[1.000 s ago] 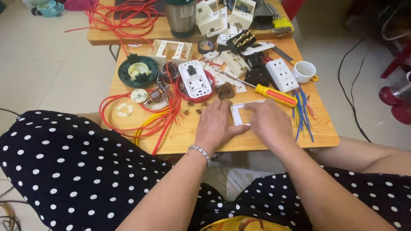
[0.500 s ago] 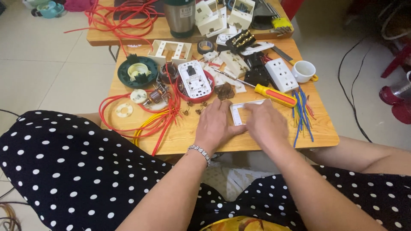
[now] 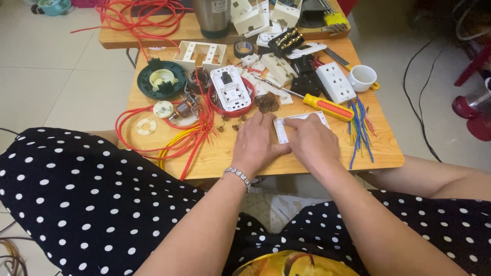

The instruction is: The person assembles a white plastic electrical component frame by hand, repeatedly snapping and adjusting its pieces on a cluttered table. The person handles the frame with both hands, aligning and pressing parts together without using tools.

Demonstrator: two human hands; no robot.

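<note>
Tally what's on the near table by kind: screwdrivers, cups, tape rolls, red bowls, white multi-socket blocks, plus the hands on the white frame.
Screwdriver, orange handle: 1
White cup: 1
Tape roll: 1
Red bowl: 1
White socket block: 1
Hands on the white frame: 2, left hand and right hand
Total: 7

Bare tabletop (image 3: 225, 156) left of hands; screwdriver (image 3: 327, 107) and red wires (image 3: 192, 130) crowd beyond.
</note>
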